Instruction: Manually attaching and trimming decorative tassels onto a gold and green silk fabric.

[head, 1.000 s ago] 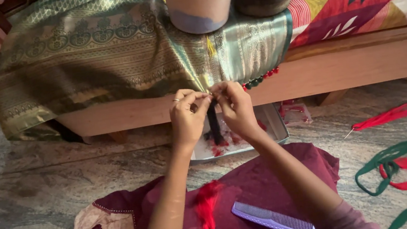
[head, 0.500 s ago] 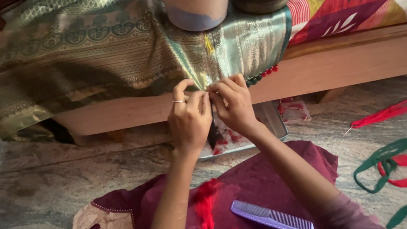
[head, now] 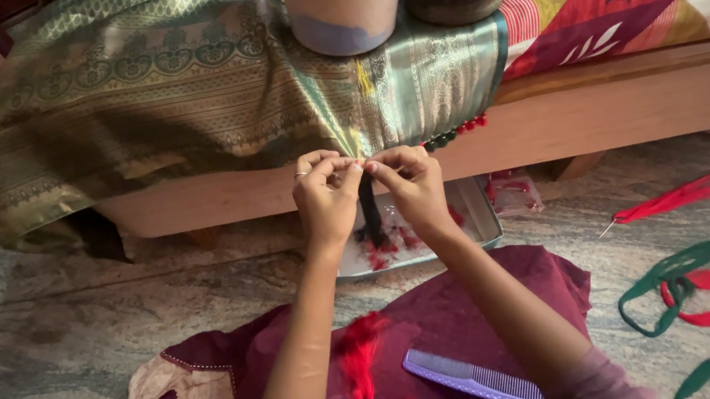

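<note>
My left hand (head: 325, 195) and my right hand (head: 410, 184) meet at the lower edge of a green and gold patterned fabric (head: 189, 94) that drapes over a wooden bed edge (head: 624, 108). Both hands pinch the fabric's hem with fingertips touching. A dark tassel of threads (head: 370, 211) hangs from the hem between them. A row of small red and green beads (head: 455, 132) runs along the hem to the right. A ring is on my left hand.
A shallow tray (head: 483, 217) with red thread bits lies under the hands. On my maroon-clothed lap (head: 470, 310) lie a purple comb (head: 477, 380) and red thread tufts (head: 358, 355). Red and green thread bundles (head: 684, 281) lie on the stone floor at right. Two pots (head: 345, 5) weigh down the fabric.
The hands stay at the hem with small finger shifts; the dark tassel now hangs visibly between them. The view has tilted slightly.
</note>
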